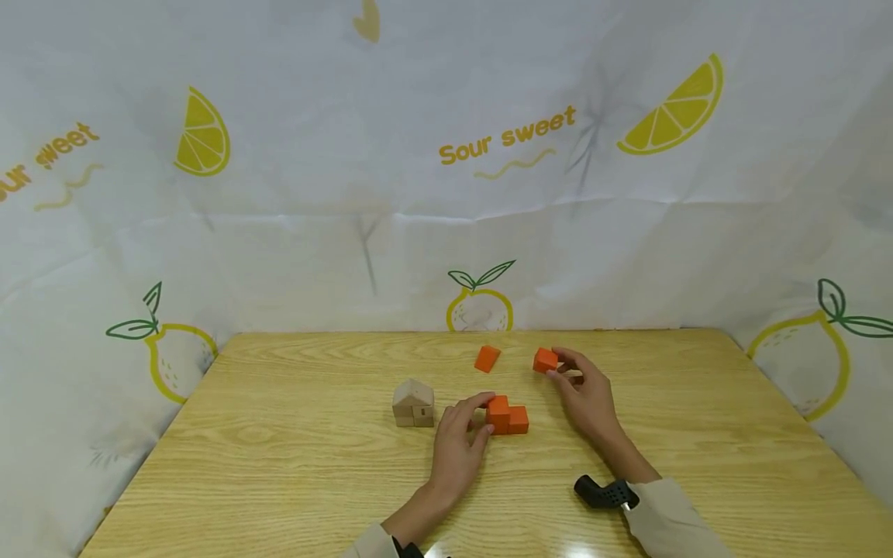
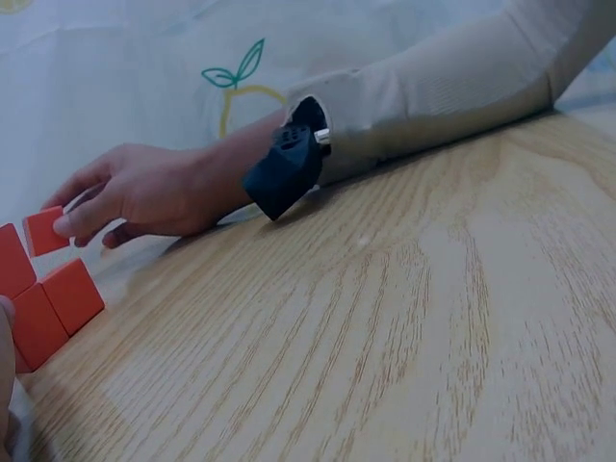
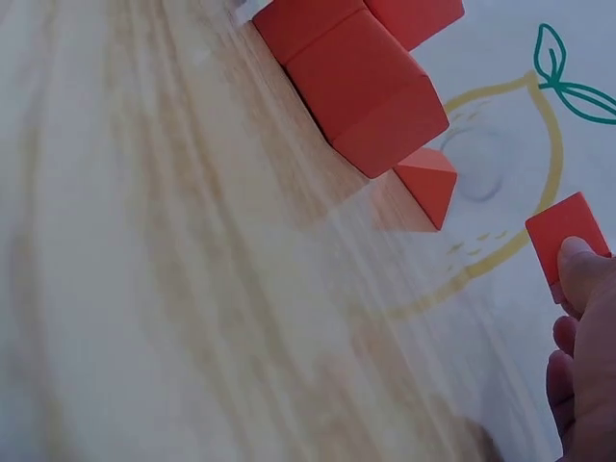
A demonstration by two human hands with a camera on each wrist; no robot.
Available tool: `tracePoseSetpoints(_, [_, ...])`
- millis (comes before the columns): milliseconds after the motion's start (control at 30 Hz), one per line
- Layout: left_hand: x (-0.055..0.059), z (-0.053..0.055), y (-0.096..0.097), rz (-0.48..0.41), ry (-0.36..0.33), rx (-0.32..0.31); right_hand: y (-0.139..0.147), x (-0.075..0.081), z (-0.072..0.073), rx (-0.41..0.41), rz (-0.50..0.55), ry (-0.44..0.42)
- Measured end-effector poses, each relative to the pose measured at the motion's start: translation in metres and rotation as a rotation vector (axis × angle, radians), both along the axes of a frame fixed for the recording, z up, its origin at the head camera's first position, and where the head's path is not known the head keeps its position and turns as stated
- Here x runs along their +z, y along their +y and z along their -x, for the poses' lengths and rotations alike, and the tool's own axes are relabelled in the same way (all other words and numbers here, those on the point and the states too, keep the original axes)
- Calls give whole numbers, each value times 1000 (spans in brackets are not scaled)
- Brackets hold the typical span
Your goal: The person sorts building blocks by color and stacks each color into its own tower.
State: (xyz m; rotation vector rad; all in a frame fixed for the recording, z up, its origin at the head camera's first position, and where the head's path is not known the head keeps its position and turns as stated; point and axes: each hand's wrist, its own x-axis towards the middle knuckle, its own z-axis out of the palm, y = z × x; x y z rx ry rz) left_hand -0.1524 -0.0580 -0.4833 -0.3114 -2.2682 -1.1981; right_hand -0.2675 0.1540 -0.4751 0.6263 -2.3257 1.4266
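Observation:
My right hand pinches an orange cube between thumb and fingers, to the right of and behind a small group of orange blocks. In the right wrist view the thumb lies across the face of that cube. The group has one orange cube on top of another at the left, with a lower orange cube against its right side. With thumb and forefinger, my left hand holds the stacked left part. In the left wrist view only its edge shows beside the blocks.
An orange triangular block lies behind the group. To the left stands a little house of plain wooden blocks with a pointed roof. All rest on a wooden table, backed by a white lemon-print cloth.

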Motion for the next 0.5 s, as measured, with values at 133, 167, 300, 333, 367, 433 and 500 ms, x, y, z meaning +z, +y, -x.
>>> tracePoseSetpoints(133, [-1, 0, 0, -11, -2, -11, 1, 1, -5, 18, 27, 3])
tracePoseSetpoints(167, [-2, 0, 0, -12, -2, -12, 0, 1, -7, 24, 33, 2])
tracePoseSetpoints(300, [-2, 0, -1, -13, -2, -13, -2, 10, -18, 77, 62, 13])
tracePoseSetpoints(333, [-2, 1, -1, -13, -2, -14, -3, 14, -21, 93, 70, 14])
tracePoseSetpoints(367, [-3, 1, -1, -13, -2, -14, -4, 18, -25, 107, 73, 18])
tracePoseSetpoints(433, [-3, 1, -1, -11, 0, -14, -6, 26, -33, 127, 71, 21])
tracePoseSetpoints(500, [-3, 1, -1, -9, 2, -13, -7, 30, -38, 135, 60, 18])
